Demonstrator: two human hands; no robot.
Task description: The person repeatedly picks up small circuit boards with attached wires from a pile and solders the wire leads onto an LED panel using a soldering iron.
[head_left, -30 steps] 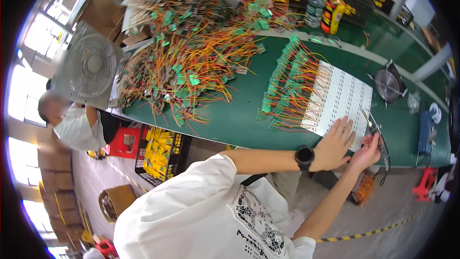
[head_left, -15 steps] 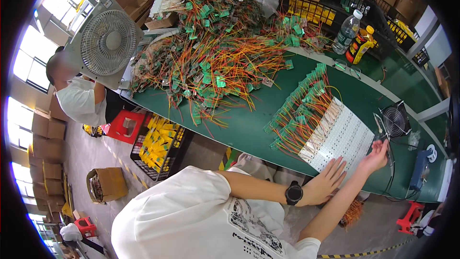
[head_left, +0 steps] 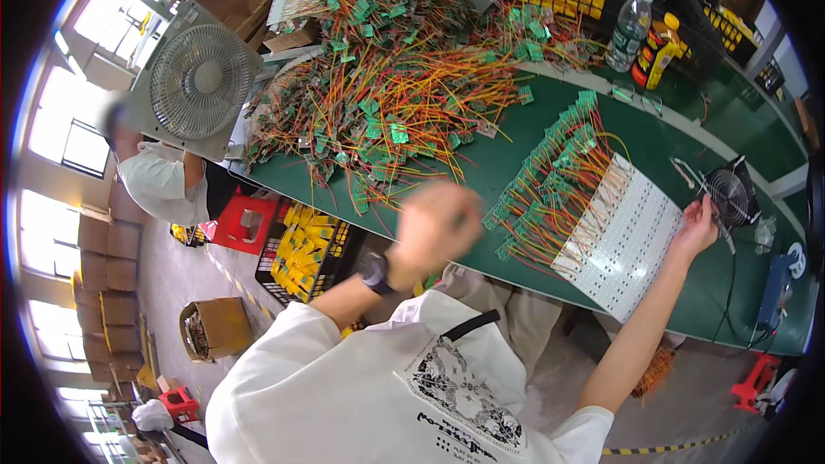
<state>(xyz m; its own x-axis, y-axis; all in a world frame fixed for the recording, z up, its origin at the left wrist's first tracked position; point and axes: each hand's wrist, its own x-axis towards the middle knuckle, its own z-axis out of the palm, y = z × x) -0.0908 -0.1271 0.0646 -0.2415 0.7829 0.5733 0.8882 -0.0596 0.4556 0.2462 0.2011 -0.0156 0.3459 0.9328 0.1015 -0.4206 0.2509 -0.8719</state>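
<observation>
A long green table (head_left: 687, 292) carries a big heap of small green circuit boards with orange and yellow wires (head_left: 387, 77). Nearer the edge lies a white panel (head_left: 623, 236) with wired boards along its far side. The right hand (head_left: 698, 228) pinches the panel's corner. The left hand (head_left: 438, 228) hangs blurred over the table edge beside the heap; I cannot tell its grip.
</observation>
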